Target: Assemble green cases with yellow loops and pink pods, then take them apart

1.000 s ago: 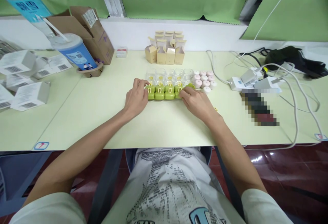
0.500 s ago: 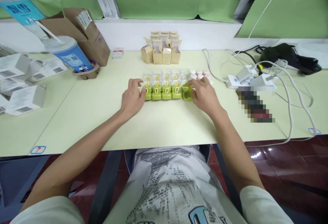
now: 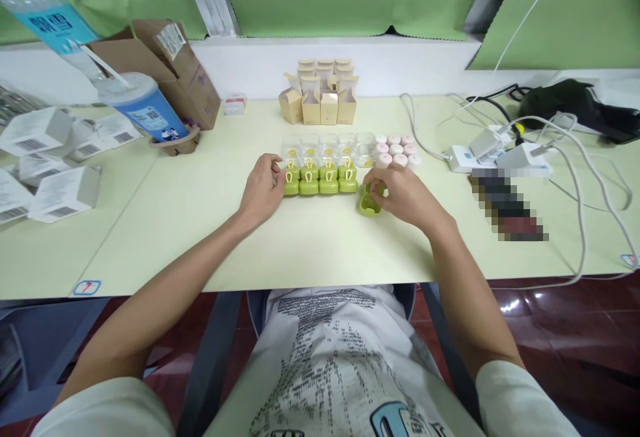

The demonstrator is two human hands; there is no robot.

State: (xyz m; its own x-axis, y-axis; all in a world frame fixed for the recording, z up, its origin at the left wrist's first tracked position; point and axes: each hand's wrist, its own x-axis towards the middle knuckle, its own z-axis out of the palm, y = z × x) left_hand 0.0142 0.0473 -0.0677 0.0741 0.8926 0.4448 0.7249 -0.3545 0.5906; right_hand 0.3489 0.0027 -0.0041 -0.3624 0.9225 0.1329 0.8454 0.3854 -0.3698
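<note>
A row of several small green cases (image 3: 319, 181) with yellow clips lies on the pale table (image 3: 310, 237). Behind them stands a row of clear plastic lids (image 3: 327, 146). My left hand (image 3: 262, 189) rests at the left end of the row, fingers curled against the first green case. My right hand (image 3: 407, 195) is closed on one open green case (image 3: 369, 202), which sits apart, nearer to me than the row. Several pink round pieces (image 3: 397, 150) lie just behind my right hand.
Small tan cartons (image 3: 323, 94) stand at the back. A blue cup (image 3: 145, 109), a brown cardboard box (image 3: 170, 67) and white barcode boxes (image 3: 47, 157) sit on the left. A power strip with white cables (image 3: 495, 154) and a black object (image 3: 575, 107) lie on the right.
My right hand went from the right end of the row to the fifth green case, took it and drew it toward me, away from the row. The left hand stayed put.
</note>
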